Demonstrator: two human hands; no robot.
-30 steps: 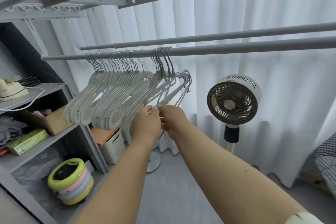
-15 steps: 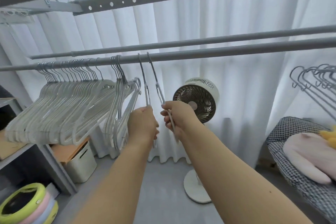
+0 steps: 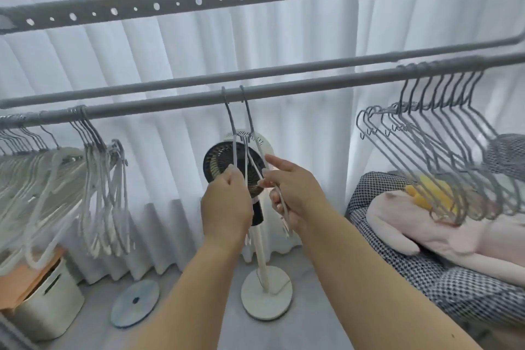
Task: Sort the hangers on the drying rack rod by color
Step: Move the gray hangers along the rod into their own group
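A grey rod [image 3: 312, 85] runs across the drying rack. Many white hangers [image 3: 56, 187] hang bunched at its left end. Several grey hangers [image 3: 443, 156] hang at its right end. Two hangers hook over the rod's middle. My left hand [image 3: 225, 204] grips the left hanger [image 3: 233, 148] below its hook. My right hand [image 3: 294, 193] pinches the right hanger [image 3: 252, 145], with the index finger stretched out. Both hangers' lower parts are hidden behind my hands.
A second rod [image 3: 255, 75] runs just behind the first. A standing fan [image 3: 244, 167] is on the floor behind my hands. A checked seat [image 3: 426, 270] with a pink plush lies at the right. A white bin [image 3: 48, 301] sits low at the left.
My hands have slid the two hangers rightward along the rod, away from the white bunch. The view has turned right, and the grey hangers now show fully.
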